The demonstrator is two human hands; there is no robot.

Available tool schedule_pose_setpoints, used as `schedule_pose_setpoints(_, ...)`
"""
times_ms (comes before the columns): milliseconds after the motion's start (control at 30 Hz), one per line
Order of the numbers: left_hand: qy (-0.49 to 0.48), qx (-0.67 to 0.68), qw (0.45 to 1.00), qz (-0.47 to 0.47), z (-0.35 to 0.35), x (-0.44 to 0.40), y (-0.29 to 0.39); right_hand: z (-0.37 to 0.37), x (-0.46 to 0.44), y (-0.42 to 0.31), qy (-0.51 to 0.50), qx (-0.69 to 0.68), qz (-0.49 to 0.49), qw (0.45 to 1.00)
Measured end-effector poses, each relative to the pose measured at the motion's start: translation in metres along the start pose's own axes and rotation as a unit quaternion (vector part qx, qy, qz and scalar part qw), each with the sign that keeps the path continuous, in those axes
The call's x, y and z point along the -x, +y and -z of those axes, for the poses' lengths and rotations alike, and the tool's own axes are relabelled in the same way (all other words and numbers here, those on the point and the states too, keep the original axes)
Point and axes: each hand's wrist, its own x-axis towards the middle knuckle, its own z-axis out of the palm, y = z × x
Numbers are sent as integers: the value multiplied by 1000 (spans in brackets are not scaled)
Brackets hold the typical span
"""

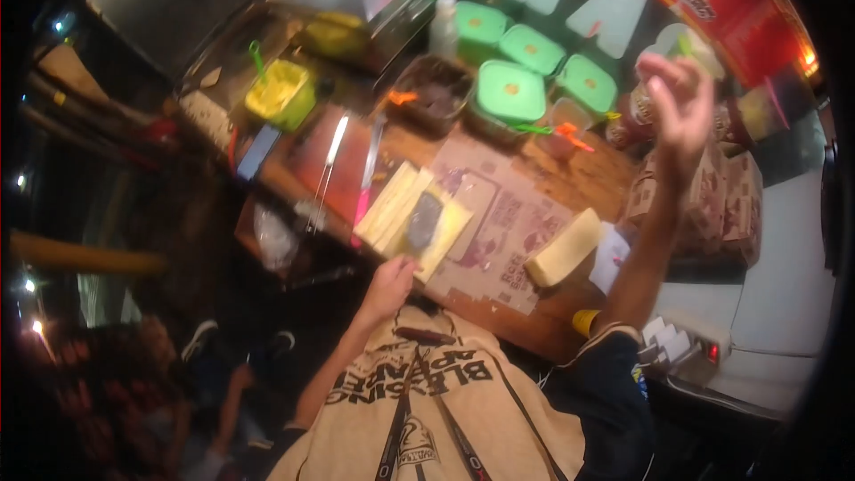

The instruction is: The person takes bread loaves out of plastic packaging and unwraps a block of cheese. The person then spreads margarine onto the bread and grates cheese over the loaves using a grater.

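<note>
My left hand (392, 287) is closed at the near edge of a split bread loaf (392, 214); whether its fingers grip the bread or something else is hidden. A grey oblong piece (424, 221) rests on the bread just ahead of that hand, its kind unclear. The bread's right-hand face looks yellow. Raised at the far right, my right hand (681, 107) has its fingers apart, with nothing visible in them. Behind it is a round pale container (704, 52) with a green item at its rim. A second, whole loaf (565, 248) lies right of the printed cardboard (499, 223).
Several green-lidded tubs (511, 91) line the back, beside a brown tub (432, 93) with an orange handle. A green tub of yellow spread (280, 93), tongs (331, 156) and a pink-handled knife (367, 180) are left. Printed boxes (739, 200) stand right.
</note>
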Motion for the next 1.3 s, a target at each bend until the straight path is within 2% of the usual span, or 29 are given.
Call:
schedule_pose_setpoints(33, -2, -1, 1000, 16, -1, 3, -1, -18, 37, -10, -34, -34, -18, 999)
schedule_pose_setpoints(100, -9, -8, 999, 31, -3, -1, 5, -69, 108, 2, -15, -136, -25, 990)
schedule_pose_setpoints(133, -6, -15, 1000, 12, -4, -1, 5, -94, 150, 20, 33, -163, -50, 985)
schedule_pose_setpoints(167, -3, -23, 1000, -5, -7, -1, 4, -117, 196, 40, 47, -90, -70, 992)
schedule_pose_setpoints(200, -2, -33, 999, -20, -9, 1, 1, -130, 232, 41, -60, 126, -72, 988)
schedule_pose_setpoints(233, 5, -35, 998, -61, -13, 1, -3, -137, 270, 51, -148, 198, -116, 962)
schedule_pose_setpoints(267, 12, -48, 997, -61, -16, 1, 0, -145, 278, 43, -234, 267, -154, 922)
schedule_pose_setpoints(300, 21, -57, 996, -59, -18, 2, 2, -144, 278, 41, -162, 173, -158, 959)
schedule_pose_setpoints(367, 28, -84, 995, -35, -19, 11, 9, -135, 278, 24, -19, -16, -172, 985)
schedule_pose_setpoints(467, 14, -71, 996, -43, -25, 16, 9, -141, 294, 43, -192, 155, -187, 951)
schedule_pose_setpoints(500, 23, -52, 997, -44, -28, 16, 2, -139, 297, 41, -197, 151, -221, 943)
schedule_pose_setpoints(533, 11, 17, 1000, -9, -27, 15, -2, -133, 296, 35, -163, 144, -168, 962)
schedule_pose_setpoints(600, -1, -57, 998, -29, -25, 21, 10, -129, 287, 15, -11, 2, -152, 988)
schedule_pose_setpoints(700, -11, 75, 997, 18, -30, 24, 15, -138, 300, 39, -194, 215, -178, 940)
schedule_pose_setpoints(800, -8, 44, 999, 10, -28, 22, 16, -125, 283, 10, -78, 84, -103, 988)
schedule_pose_setpoints(833, -26, 74, 996, 39, -26, 25, 21, -131, 292, 13, 12, -66, -145, 987)
schedule_pose_setpoints(900, -35, 107, 993, 46, -29, 28, 20, -136, 301, 26, -121, 113, -163, 973)
schedule_pose_setpoints(933, -38, 125, 990, 44, -31, 26, 21, -135, 300, 32, -186, 201, -166, 947)
schedule_pose_setpoints(967, -38, 140, 987, 65, -30, 25, 21, -130, 292, 22, -170, 174, -149, 958)
schedule_pose_setpoints(1067, -52, 102, 993, 25, -29, 25, 16, -127, 279, -2, -18, -81, -167, 982)
schedule_pose_setpoints(1133, -35, 128, 990, 55, -35, 29, 21, -132, 292, 15, -66, 42, -137, 988)
schedule_pose_setpoints(1200, -4, 143, 987, 73, -38, 29, 27, -131, 287, 8, -148, 200, -111, 962)
schedule_pose_setpoints(1233, -11, 138, 989, 55, -36, 26, 27, -124, 277, -4, -129, 174, -76, 973)
schedule_pose_setpoints(1300, -27, 129, 991, 34, -33, 29, 20, -131, 286, 5, -66, 27, -148, 986)
